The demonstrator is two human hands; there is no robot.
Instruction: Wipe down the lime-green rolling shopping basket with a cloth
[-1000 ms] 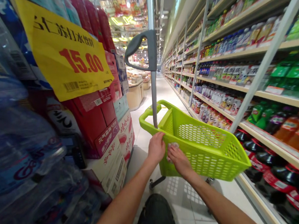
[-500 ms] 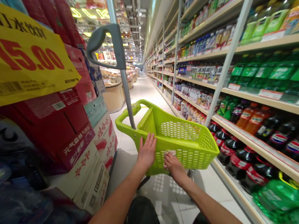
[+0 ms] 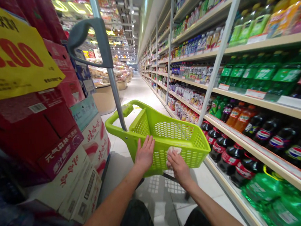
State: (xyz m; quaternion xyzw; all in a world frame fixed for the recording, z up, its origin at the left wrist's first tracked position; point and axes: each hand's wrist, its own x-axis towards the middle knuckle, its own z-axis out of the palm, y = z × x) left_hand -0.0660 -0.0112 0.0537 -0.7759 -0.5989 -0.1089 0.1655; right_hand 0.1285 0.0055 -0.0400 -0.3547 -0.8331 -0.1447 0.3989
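Note:
A lime-green plastic shopping basket [image 3: 193,144] on wheels stands in the aisle, its grey pull handle [image 3: 100,39] raised on a metal pole. My left hand [image 3: 144,155] lies flat on the near wall of the basket, fingers spread. Pressed against the same wall just to its right, my right hand [image 3: 179,164] is closed on a small white cloth [image 3: 173,150]. The basket looks to have nothing inside.
Stacked red and white cartons [image 3: 63,142] with a yellow price sign [image 3: 9,59] stand on the left. Shelves of bottled drinks [image 3: 246,118] run along the right. A tiled aisle floor [image 3: 137,89] stretches ahead toward a display stand [image 3: 103,96].
The view has swung right and closer, so the basket sits further left in frame. My left hand went from gripping the rim to lying flat; my right hand keeps the cloth on the wall.

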